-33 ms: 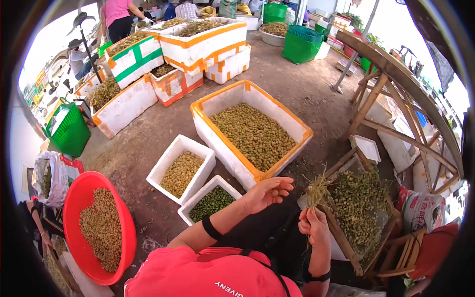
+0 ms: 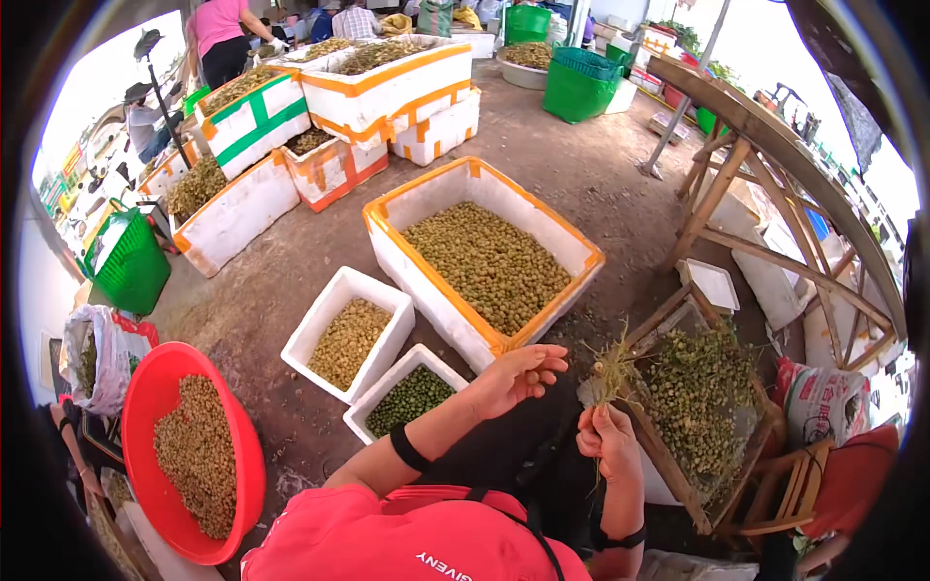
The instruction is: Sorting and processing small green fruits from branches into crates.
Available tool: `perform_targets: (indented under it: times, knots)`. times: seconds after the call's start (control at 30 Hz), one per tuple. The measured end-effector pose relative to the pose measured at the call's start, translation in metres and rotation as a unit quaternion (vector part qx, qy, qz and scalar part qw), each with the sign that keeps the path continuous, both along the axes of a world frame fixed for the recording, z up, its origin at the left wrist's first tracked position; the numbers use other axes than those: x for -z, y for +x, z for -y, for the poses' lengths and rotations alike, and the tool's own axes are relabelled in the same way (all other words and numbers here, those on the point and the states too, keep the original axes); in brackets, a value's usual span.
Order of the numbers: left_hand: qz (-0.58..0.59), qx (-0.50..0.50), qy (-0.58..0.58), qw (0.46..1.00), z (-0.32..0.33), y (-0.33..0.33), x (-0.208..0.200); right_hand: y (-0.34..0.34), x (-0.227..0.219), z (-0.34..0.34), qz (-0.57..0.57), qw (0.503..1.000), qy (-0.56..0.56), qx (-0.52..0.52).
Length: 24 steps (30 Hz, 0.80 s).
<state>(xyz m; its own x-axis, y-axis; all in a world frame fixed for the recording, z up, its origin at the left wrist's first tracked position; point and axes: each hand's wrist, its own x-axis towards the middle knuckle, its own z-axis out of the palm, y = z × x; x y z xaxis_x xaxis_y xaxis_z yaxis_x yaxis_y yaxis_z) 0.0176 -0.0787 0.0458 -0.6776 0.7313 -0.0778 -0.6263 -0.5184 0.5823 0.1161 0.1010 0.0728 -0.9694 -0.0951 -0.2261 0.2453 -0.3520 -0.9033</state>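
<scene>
My right hand is closed round a small bunch of stringy plant stems, pale green and straw-coloured, whose tangled tops stick up above the fist. To its left hovers my left hand, fingers loosely curved and apart, with nothing visible in it. Just right of the stems, a wood-framed mesh screen carries a heap of green plants with small pods. Beyond my left hand stands a large white foam box with orange tape, part filled with small round yellow-green pods.
Two small foam boxes hold pale pods and dark green ones. A red basin of brown pods stands at left. Stacked foam boxes, a green basket and a wooden stand surround the area. People work at the back.
The whole scene has shifted slightly left in the view. Both hands keep nearly the same pose, and the stems stay in my right hand.
</scene>
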Motion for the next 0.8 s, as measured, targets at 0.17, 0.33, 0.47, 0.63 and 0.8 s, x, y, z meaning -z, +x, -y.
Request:
perform_targets:
  times: [0.17,0.33,0.47,0.63,0.8]
  knots:
    - [-0.158,0.025,-0.103,0.982,-0.024,0.006,-0.007,0.008,0.009,-0.010,0.019,0.991,-0.098,-0.084]
    - [-0.169,0.046,-0.097,0.980,-0.039,0.007,-0.008,0.011,0.013,-0.009,0.026,0.975,-0.173,-0.137]
    - [-0.104,0.080,-0.026,0.991,-0.044,0.005,0.006,0.014,0.015,-0.010,0.030,0.966,-0.198,-0.164]
    - [-0.048,0.084,0.018,0.995,-0.032,0.002,0.003,0.014,0.015,-0.014,0.032,0.965,-0.212,-0.153]
    - [-0.063,0.108,-0.020,0.992,-0.018,-0.002,0.005,0.014,0.018,-0.022,0.056,0.971,-0.200,-0.120]
